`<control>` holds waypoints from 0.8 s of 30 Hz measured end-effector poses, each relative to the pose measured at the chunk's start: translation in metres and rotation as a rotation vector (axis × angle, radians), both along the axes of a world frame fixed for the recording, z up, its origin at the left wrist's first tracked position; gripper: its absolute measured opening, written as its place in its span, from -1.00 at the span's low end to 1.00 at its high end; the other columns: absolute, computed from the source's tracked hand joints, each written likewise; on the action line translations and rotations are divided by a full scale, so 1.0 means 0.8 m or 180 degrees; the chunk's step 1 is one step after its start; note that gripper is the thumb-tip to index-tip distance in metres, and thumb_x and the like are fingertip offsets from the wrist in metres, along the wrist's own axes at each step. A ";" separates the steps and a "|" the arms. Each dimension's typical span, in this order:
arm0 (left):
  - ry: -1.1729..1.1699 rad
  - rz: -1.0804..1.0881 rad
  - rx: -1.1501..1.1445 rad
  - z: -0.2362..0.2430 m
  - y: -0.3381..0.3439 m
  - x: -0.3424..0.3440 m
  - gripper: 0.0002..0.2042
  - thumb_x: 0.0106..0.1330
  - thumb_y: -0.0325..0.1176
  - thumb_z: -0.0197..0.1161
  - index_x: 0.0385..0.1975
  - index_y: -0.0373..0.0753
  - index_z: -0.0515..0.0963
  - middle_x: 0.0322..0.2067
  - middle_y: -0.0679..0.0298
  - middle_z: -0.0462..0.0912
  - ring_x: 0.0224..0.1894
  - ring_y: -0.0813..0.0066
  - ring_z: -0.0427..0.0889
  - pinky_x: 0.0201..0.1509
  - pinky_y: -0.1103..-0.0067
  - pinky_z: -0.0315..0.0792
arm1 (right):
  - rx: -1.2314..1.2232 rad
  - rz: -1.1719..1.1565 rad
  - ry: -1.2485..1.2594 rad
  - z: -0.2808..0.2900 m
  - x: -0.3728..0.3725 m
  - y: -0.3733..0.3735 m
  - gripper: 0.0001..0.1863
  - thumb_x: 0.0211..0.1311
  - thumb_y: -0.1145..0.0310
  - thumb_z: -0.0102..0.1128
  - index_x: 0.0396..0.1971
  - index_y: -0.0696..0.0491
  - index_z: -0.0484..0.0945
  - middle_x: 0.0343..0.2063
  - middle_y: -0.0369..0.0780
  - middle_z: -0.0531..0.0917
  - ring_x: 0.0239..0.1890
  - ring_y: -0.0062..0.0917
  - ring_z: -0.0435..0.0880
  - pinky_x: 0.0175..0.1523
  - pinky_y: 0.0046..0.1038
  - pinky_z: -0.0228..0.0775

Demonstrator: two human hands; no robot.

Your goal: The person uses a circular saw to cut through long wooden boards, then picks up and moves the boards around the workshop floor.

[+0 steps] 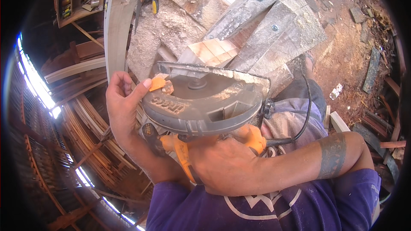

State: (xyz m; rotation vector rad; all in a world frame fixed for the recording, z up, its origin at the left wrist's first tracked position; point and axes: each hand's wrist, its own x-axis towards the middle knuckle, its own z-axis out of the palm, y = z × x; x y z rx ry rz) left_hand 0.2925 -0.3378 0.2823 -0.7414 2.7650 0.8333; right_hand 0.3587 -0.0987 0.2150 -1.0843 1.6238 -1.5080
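My right hand (227, 162) is wrapped round the orange rear handle of a circular saw (201, 122), held up close in front of my chest. The saw's dark, dusty blade guard faces up, with its base plate along the far edge. At the saw's left end, my left hand (124, 107) has its fingers curled and its thumb against an orange tab (158, 83). Just beyond the base plate lies a pale wood block (212, 52) with dark lines across its end. Part of the block is hidden behind the saw.
Grey, dust-covered boards with bolts (275, 28) stand beyond the block. A black power cord (307, 115) loops from the saw at right. A yellow-and-black handled tool (155, 2) lies at the far left. Long wooden strips (92, 132) are stacked to the left; scraps (371, 70) litter the ground at right.
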 end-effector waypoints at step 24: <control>0.0031 -0.0022 0.0081 -0.002 -0.014 -0.002 -0.65 0.11 -0.38 0.55 -0.38 -0.15 0.39 -0.47 0.57 0.22 -0.42 0.78 0.13 -0.34 0.76 0.07 | 0.0043 0.0036 0.0009 0.002 -0.007 -0.012 -0.80 0.07 0.34 0.30 -0.38 0.16 0.66 -0.49 -0.09 0.74 -0.42 -0.32 0.78 -0.33 -0.35 0.59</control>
